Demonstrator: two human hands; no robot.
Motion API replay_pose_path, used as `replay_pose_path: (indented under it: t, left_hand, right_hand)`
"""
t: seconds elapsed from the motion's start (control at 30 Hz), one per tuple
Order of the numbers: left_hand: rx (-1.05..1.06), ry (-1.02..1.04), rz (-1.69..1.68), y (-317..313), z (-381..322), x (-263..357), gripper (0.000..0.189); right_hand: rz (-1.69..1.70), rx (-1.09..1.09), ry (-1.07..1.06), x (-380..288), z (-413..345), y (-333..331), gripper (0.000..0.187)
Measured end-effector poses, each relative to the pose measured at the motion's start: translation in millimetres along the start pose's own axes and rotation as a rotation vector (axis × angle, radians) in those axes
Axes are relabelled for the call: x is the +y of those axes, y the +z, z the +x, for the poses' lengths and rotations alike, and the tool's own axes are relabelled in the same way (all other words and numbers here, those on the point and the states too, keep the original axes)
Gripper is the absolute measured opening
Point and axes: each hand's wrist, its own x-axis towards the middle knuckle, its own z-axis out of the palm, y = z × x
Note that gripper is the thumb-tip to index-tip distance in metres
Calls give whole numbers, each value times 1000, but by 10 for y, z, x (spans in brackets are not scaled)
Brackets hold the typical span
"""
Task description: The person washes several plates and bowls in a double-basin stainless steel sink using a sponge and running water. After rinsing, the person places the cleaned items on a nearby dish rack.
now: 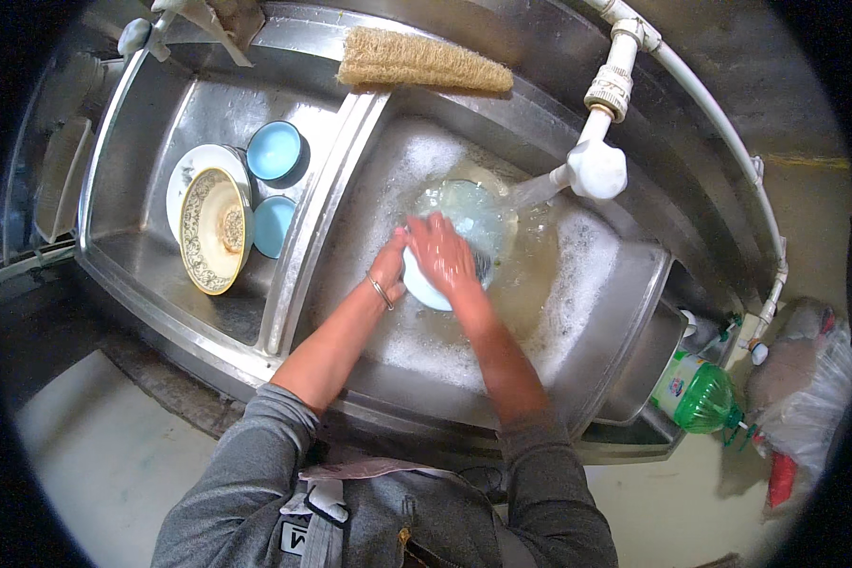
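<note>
In the right-hand basin, my left hand [389,266], with a bracelet at the wrist, grips the left edge of a pale dish [424,290]. My right hand [444,255] lies across the dish's face, fingers stretched forward and slightly blurred; whether it also grips the dish is hidden. Just beyond my fingers, a pale blue round dish [479,206] shows through the moving water. Water runs from a white tap [596,170] onto that spot. White suds [582,270] float around the murky water.
The left basin holds a patterned oval bowl [213,231], a white plate [177,192] and two blue bowls [273,150]. A loofah [422,60] lies on the back ledge. A steel divider [319,220] separates the basins. At right hangs a green plastic bottle [703,394].
</note>
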Motion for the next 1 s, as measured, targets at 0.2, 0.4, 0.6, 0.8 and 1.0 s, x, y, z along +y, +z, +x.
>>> replay_pose_path:
  t: [0.2,0.4,0.6,0.8,1.0]
  left_hand:
    - [81,208,397,278,-238,96,41]
    - [59,679,1026,857,-1394,690,23]
    - [161,1031,1145,960,-2397,1669,19]
    - [251,1266,1551,427,-1232,2463,24]
    - [349,1197,1954,-281,-351,2559,23]
  right_hand:
    - [-88,-266,566,703,79,116,29]
    - [84,83,524,647,-456,226,28]
    - [-76,83,567,594,-463,162,46]
    - [37,278,931,819,-559,256,55]
    - [296,77,1068,1014,-629,207,42]
